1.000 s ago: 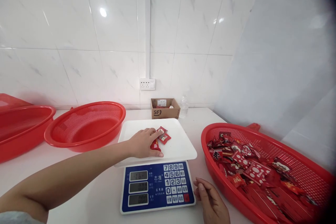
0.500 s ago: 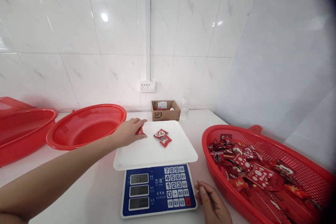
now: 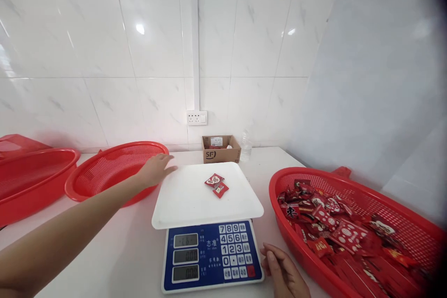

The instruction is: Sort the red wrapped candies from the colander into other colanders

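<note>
My left hand (image 3: 155, 170) is over the right rim of a red perforated basket (image 3: 117, 146). Its thumb and fingers are apart, and no packet shows between them. My right hand (image 3: 284, 272) rests beside the scale's right edge with thumb and fingers curled together; nothing shows in it. Between my hands stands a digital scale (image 3: 211, 258) with a white weighing tray (image 3: 185, 200). Two small red snack packets, an upper one (image 3: 213, 179) and a lower one (image 3: 220, 190), lie touching on the tray. The digits on the scale's displays are too faint to read surely.
On the right stands a red basket (image 3: 274, 191) with many red snack packets (image 3: 345, 235). Another red basket (image 3: 42, 195) is at far left. A small cardboard box (image 3: 223, 154) and a clear plastic bottle (image 3: 246, 146) stand at the back by the tiled wall.
My left hand has moved left from the tray's left edge to the basket rim. The red packet seen in its fingers is out of sight. My right hand has hardly moved.
</note>
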Tool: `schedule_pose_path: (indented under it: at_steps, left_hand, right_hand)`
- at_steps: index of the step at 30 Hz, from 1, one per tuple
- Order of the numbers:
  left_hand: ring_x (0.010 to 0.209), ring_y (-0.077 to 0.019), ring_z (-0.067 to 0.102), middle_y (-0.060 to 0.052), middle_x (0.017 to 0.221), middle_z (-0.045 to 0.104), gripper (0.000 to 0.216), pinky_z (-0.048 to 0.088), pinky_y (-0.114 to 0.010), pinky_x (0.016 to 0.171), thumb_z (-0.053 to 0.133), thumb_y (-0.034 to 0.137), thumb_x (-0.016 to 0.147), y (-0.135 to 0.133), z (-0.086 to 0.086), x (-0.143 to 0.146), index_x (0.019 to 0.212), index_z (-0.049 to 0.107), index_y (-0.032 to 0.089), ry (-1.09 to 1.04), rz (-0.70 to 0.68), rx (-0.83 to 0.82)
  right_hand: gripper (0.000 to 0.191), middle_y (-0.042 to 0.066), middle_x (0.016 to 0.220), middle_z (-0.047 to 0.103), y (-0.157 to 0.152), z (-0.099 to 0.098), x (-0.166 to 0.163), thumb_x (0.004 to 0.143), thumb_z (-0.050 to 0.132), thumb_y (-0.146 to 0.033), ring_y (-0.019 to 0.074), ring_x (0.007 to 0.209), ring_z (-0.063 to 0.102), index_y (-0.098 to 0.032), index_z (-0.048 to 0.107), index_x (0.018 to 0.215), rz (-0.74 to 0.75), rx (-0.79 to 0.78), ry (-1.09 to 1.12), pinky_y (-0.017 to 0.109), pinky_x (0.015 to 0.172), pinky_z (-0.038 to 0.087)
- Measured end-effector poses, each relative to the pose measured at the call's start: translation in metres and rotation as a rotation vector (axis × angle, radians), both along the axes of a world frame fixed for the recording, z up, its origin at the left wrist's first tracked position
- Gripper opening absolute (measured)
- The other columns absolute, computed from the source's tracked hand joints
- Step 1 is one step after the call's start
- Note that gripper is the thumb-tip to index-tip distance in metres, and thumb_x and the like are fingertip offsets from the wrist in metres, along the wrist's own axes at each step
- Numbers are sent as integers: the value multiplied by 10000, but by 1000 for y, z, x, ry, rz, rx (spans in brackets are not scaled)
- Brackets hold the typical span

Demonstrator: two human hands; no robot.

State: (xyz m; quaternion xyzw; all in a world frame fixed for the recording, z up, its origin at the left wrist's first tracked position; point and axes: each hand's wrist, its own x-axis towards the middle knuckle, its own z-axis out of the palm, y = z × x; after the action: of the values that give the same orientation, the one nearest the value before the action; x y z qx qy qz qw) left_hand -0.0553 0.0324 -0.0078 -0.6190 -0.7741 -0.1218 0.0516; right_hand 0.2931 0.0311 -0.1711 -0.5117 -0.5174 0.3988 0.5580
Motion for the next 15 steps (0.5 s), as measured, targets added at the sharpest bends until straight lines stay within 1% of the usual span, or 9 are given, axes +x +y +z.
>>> schedule_pose_path:
  at_steps: [5,8,11,15]
  left_hand:
    - [1130,-266,565,-109,1329,528,392,483,-497,929,568,343,916,31,-19,79,1277,518,198,-8,-333,-90]
    - [1123,-268,568,-110,1324,528,400,490,-496,918,573,343,913,45,-33,115,1279,515,194,14,-429,-136]
    - [1084,-250,587,-102,1279,559,344,502,-476,899,569,330,917,55,-42,131,1230,550,188,62,-479,-149]
    - [1036,-225,606,-93,1237,585,290,519,-443,874,559,311,925,57,-47,128,1189,575,194,112,-531,-148]
  right_hand:
    - [543,69,760,732,8,-4,9,671,624,-697,205,642,646,-184,717,824,73,-23,-30,285,591,557]
    - [578,87,797,738,13,-8,14,646,635,-709,214,665,651,-171,719,840,111,-42,-38,293,599,560]
    - [580,87,806,743,15,-9,16,639,646,-706,210,660,652,-168,721,843,123,-41,-31,290,596,558]
    - [567,72,765,740,13,-6,14,626,663,-706,202,629,645,-176,722,820,123,-16,-18,279,578,552]
